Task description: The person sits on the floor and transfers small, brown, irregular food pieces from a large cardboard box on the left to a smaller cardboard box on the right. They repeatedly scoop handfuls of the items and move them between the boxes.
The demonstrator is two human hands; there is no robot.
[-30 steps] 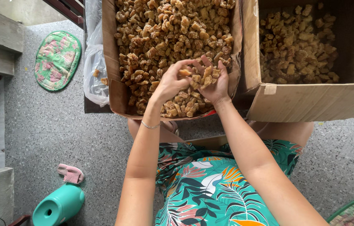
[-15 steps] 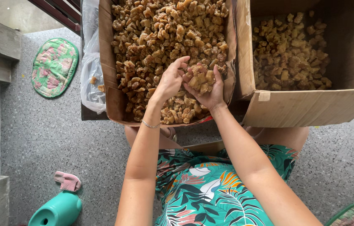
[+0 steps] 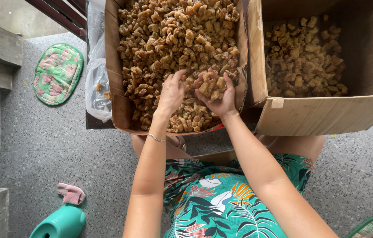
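Outdoors-like, speckled grey floor (image 3: pixel 41 145) – two cardboard boxes (image 3: pixel 327 117) on it

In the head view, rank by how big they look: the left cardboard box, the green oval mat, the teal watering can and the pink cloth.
1. Left cardboard box
2. Green oval mat
3. Teal watering can, though the frame edge cuts it off and it sits nearer the camera, so this is unsure
4. Pink cloth
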